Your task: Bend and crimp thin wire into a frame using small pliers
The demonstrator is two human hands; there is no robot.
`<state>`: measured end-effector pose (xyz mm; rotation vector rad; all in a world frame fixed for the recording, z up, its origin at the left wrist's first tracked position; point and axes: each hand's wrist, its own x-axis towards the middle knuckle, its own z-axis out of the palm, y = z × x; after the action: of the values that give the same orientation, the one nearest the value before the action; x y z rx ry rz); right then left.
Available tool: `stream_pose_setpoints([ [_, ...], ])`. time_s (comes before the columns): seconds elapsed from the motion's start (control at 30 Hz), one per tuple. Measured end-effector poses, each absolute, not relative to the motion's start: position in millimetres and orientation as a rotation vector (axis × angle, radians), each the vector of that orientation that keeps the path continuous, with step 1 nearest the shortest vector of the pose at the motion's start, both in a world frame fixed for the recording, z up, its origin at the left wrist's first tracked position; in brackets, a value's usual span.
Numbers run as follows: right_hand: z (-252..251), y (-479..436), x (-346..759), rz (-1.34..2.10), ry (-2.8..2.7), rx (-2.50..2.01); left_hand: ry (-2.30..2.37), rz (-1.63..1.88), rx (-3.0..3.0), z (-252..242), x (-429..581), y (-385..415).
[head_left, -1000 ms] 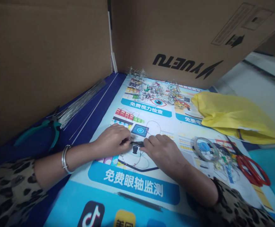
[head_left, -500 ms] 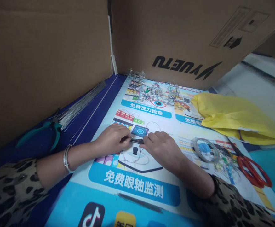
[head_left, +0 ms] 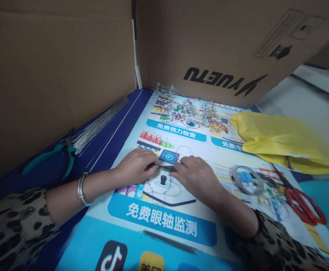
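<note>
My left hand (head_left: 137,166) is closed in a pinch near the middle of the printed sheet, with thin wire (head_left: 176,193) at its fingertips. Closed around a slim dark metal tool (head_left: 167,168), my right hand (head_left: 196,180) lies just to the right; the tool's narrow end points at my left fingertips, and its handle is hidden in my palm. Fine wire loops with small coloured bits spread below and above the hands on the sheet. What exactly the tool's tip grips is too small to make out.
Teal-handled pliers (head_left: 71,162) and a bundle of straight wires (head_left: 96,126) lie left. Tangled wire pieces (head_left: 189,107) sit at the back by a cardboard box (head_left: 223,45). To the right are a tape roll (head_left: 236,180), red-handled scissors (head_left: 305,206) and a yellow bag (head_left: 285,137).
Both hands hold nearly the same pose over the sheet. The whole view has shifted slightly, and the tool between the hands shows at a slightly different angle.
</note>
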<state>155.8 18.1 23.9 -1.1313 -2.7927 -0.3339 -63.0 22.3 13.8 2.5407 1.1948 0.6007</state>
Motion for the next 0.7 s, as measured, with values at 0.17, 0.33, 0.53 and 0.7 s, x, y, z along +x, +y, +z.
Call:
stream_pose_setpoints([
  [0.17,24.5,17.5,153.7,-0.379,-2.811,-1.076,1.120,0.609,2.559,12.6,-63.6,22.4],
  [0.33,26.1,20.2,154.3,-0.395,-2.820,-1.080,1.094,0.618,2.662,15.1,-63.2,28.1],
  [0.53,30.6,30.5,153.9,-0.376,-2.828,-1.137,1.155,0.575,2.627,20.5,-56.8,41.8],
  [0.7,32.5,39.3,155.5,-0.422,-2.793,-1.176,1.326,0.535,2.500,20.3,-49.6,49.0],
])
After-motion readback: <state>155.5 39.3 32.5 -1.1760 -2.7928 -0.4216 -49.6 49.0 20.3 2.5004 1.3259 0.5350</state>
